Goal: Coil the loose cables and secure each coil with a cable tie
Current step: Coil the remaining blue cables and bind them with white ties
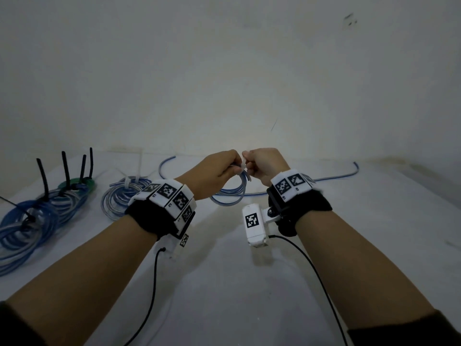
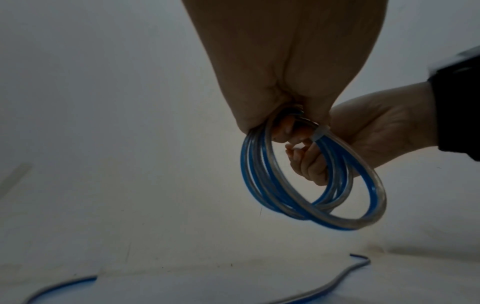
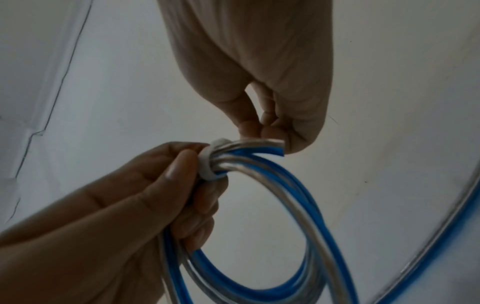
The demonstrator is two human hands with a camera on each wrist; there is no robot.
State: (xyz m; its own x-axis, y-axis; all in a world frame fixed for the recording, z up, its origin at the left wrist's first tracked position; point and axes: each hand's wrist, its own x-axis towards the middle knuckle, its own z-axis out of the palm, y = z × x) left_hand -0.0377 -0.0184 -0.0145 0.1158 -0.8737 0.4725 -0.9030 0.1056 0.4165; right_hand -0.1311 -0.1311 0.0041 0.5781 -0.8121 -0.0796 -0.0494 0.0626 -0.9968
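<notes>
Both hands are raised above the white table (image 1: 224,283). My left hand (image 1: 232,168) grips a small coil of blue and clear cable (image 1: 228,196), fingers curled round its top. The coil (image 2: 311,197) hangs below that hand (image 2: 288,131). A white cable tie (image 3: 209,162) wraps the bundle right beside the left fingers (image 3: 182,170). My right hand (image 3: 262,129) is curled and pinched just above the tie and the cut cable end (image 3: 275,147). The tie's tail is hidden in those fingers. The tie (image 1: 243,167) shows between the two hands.
Tied coils lie at the left: blue ones with upright black ties (image 1: 37,211), a green one (image 1: 82,183), and one with a white tie (image 1: 124,193). A loose blue cable (image 1: 331,177) runs along the table's back by the wall. The table edge falls away at the right.
</notes>
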